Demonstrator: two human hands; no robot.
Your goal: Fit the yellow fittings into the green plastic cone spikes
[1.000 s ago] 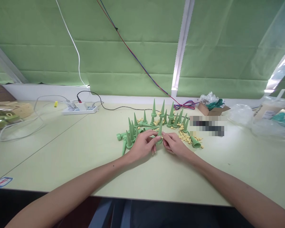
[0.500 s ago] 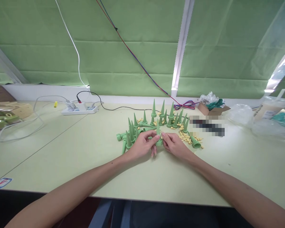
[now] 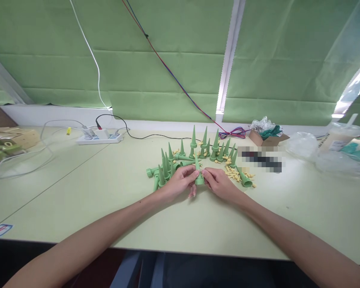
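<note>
And here's the green plastic spike point(image 3: 199, 181), up between both hands, point upward, its wide collar toward the person. The left hand point(image 3: 180, 182) has it pinched from one flank, thumb on the cone; the right hand point(image 3: 220, 182) closes in from the other, thumb and fingers drawn tight against its side. A yellow fleck point(image 3: 202, 174) shows right at that thumb, too small to read, and whether the right fingers clasp it as well, I cannot tell. Now the change: a second ago the spike's tip leaned right, and now it tips left, the whole piece sitting slightly nearer the person. That looks like a small turn within an unbroken hold, so I'd judge the close handwork is ongoing. Just left of the spike, more green cones point(image 3: 162, 178) crowd together, some standing, some lying; beyond it runs a row of upright cones point(image 3: 193, 138). To its right lie loose yellow pegs point(image 3: 233, 174) and a toppled cone point(image 3: 246, 181), its open end showing. Farther right of it sits a cardboard box point(image 3: 271, 141); well off left, a white power strip point(image 3: 100, 140).
</note>
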